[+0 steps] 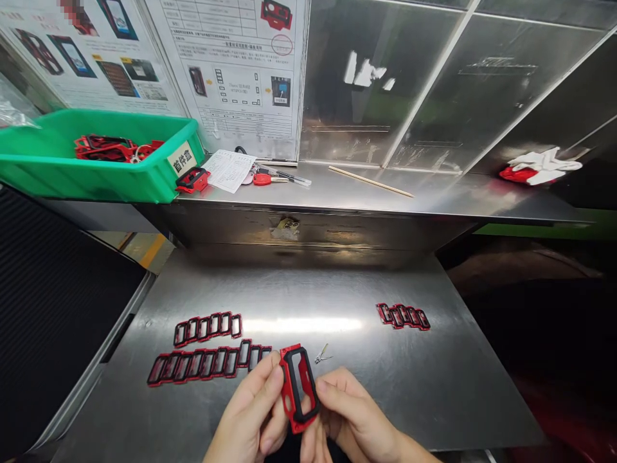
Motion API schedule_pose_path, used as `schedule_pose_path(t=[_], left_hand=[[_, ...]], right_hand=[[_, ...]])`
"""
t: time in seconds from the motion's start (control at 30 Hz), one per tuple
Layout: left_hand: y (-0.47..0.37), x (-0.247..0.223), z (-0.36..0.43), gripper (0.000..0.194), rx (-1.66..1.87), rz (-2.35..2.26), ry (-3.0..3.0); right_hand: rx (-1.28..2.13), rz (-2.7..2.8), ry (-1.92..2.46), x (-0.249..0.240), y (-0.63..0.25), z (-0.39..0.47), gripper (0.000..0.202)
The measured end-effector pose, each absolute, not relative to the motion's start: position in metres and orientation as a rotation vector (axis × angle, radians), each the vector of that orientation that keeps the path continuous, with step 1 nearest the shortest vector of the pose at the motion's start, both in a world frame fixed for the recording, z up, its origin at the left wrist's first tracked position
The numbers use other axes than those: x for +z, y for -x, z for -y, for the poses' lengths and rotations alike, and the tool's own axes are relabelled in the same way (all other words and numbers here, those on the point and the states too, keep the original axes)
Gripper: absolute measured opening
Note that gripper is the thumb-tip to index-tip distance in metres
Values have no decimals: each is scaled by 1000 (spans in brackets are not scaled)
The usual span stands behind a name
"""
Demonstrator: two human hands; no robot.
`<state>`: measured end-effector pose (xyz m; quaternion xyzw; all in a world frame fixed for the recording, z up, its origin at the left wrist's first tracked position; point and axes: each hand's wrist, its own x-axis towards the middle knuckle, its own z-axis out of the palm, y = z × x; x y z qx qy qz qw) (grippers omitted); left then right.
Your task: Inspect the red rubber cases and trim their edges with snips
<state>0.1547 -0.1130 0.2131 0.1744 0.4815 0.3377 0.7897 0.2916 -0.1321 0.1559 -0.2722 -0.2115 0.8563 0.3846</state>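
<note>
Between my two hands, above the near edge of the metal table, is a red plastic frame with a black rim (288, 389) around its long opening. My left hand (250, 408) grips its left side with thumb and fingers. The right side is pinched by my right hand (354, 411), whose fingers also reach under the lower end. Just beyond the held frame lies a small pair of nail clippers (322, 354). Two rows of similar red-and-black frames (207, 361) lie on the table to the left. A shorter group of such frames (403, 316) lies to the right.
On the shelf behind stand a green bin (91, 177) of red parts, one frame (193, 181) beside it, a paper slip (229, 170), a red-handled key (263, 179), pens and a thin wooden stick (370, 181). A white-and-red cloth (542, 166) lies far right. Printed sheets (236, 77) hang behind.
</note>
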Motion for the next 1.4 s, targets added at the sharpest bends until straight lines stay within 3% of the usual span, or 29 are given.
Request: schedule_pose_path(t=[0.23, 0.47, 0.57, 0.67, 0.83, 0.97, 1.17, 1.27, 1.4], left_hand=[[-156, 194, 109, 55, 795, -1070, -523], [-164, 180, 106, 60, 858, -1345, -772], [-165, 181, 108, 62, 859, -1398, -647], [-166, 182, 109, 67, 871, -1447, -484], [-166, 184, 113, 62, 873, -1442, -480], [-163, 183, 118, 54, 894, -1423, -382], [-155, 183, 112, 37, 805, -979, -233], [-155, 182, 106, 43, 717, -667, -203], [-155, 181, 106, 46, 676, -595, -234]], right_hand=[[1984, 591, 961, 169, -297, 125, 51], [1328, 1482, 1186, 172, -300, 124, 41], [1210, 1619, 1260, 157, -307, 119, 53], [1080, 1675, 1625, 122, -318, 106, 59], [1090, 1875, 1907, 52, -339, 97, 22], [1131, 2035, 2039, 16, -350, 110, 37], [1090, 2088, 2113, -2, -359, 119, 25], [1063, 2043, 2139, -4, -361, 119, 19], [1055, 1939, 2091, 1, -360, 118, 9]])
